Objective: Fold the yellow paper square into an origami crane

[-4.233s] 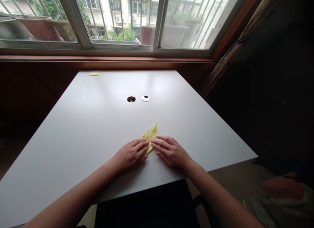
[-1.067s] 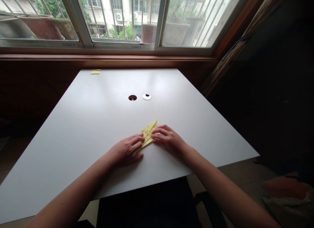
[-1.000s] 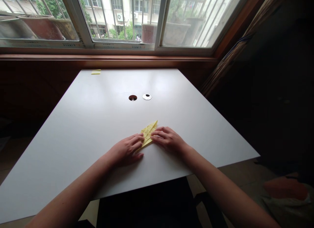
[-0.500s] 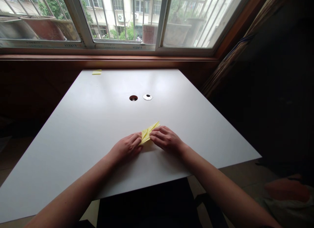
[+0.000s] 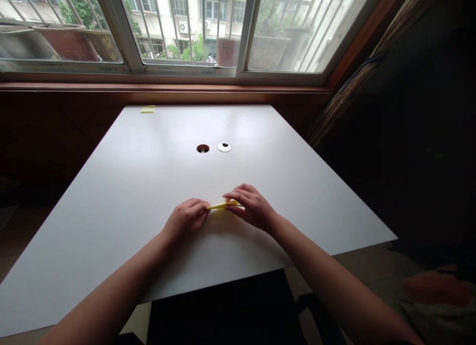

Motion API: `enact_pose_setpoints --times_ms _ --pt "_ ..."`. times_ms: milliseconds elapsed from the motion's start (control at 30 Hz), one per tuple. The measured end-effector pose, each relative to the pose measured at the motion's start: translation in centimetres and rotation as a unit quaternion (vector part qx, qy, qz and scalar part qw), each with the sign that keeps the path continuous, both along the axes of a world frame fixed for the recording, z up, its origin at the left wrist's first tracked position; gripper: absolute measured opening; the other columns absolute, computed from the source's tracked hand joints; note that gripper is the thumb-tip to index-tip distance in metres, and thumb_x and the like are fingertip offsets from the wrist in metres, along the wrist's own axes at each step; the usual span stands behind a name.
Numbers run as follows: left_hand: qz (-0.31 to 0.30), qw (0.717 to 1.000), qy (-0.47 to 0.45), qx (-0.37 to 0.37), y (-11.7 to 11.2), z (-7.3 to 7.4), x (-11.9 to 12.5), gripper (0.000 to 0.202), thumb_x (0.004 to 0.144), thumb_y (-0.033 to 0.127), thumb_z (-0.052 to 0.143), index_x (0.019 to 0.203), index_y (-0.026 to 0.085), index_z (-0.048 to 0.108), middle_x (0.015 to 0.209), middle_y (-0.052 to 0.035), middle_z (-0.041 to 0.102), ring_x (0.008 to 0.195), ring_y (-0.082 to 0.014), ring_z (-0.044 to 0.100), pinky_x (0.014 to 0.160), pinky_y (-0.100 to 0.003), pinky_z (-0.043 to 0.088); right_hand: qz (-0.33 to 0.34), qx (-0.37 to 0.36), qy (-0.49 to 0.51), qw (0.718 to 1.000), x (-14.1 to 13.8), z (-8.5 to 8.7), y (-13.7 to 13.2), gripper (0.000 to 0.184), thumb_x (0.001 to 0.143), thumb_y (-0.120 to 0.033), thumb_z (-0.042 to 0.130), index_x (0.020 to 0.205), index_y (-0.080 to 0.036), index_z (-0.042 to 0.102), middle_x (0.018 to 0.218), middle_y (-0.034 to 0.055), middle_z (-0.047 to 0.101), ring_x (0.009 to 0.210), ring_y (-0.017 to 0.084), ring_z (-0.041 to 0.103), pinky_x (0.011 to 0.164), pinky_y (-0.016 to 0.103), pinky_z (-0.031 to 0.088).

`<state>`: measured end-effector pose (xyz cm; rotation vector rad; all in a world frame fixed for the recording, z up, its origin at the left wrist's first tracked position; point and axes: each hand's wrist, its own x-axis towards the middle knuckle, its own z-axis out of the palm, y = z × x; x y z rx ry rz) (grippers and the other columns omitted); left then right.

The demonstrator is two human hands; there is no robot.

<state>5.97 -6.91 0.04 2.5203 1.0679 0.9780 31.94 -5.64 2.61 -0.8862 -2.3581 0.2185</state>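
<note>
A folded piece of yellow paper (image 5: pixel 223 205) is held just above the white table (image 5: pixel 148 186), seen nearly edge-on as a thin strip. My left hand (image 5: pixel 185 220) pinches its left end with the fingers curled. My right hand (image 5: pixel 251 206) grips its right end, fingers bent over the paper. Both hands are near the table's front middle.
A round cable hole (image 5: pixel 203 148) and its loose silver cap (image 5: pixel 224 147) lie in the middle of the table. A small yellow paper stack (image 5: pixel 148 109) sits at the far left corner. Behind it runs a wooden sill under a barred window. A dark chair stands below the front edge.
The yellow paper lay flat as a pointed shape under my fingertips; now both hands have lifted and tilted it so only its edge shows. My hands shifted slightly away from me.
</note>
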Motion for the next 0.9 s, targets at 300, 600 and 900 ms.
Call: enact_pose_setpoints --times_ms 300,600,900 --pt "0.012 0.974 -0.069 -0.213 1.0 0.9 -1.1 0.017 0.089 0.033 0.063 0.089 0.022 0.076 0.09 -0.0047 0.073 0.092 -0.0199 0.064 0.079 -0.029 0.052 -0.002 -0.201 0.109 0.974 0.2 1.1 0.7 0.017 0.09 -0.027 0.068 0.106 -0.025 0.071 0.1 0.0037 0.074 0.09 0.018 0.069 0.082 0.031 0.054" --pt "0.032 0.967 0.003 -0.253 1.1 1.5 -1.0 0.032 0.09 0.047 0.059 0.076 0.021 0.071 0.09 -0.0043 0.07 0.091 -0.0226 0.051 0.084 -0.036 0.044 -0.031 -0.443 0.106 0.89 -0.1 0.4 2.8 0.019 0.08 -0.035 0.075 0.093 -0.022 0.072 0.09 0.0013 0.074 0.083 0.019 0.068 0.072 0.029 0.053" --pt "0.085 0.945 -0.037 -0.313 1.2 2.2 -1.1 0.039 0.091 0.05 0.054 0.069 0.02 0.066 0.085 -0.0033 0.066 0.092 -0.022 0.054 0.08 -0.031 0.041 -0.039 -0.131 0.092 0.986 -0.8 1.2 3.1 0.028 0.086 -0.034 0.073 0.112 -0.024 0.068 0.112 0.0073 0.067 0.105 0.023 0.06 0.095 0.04 0.049"
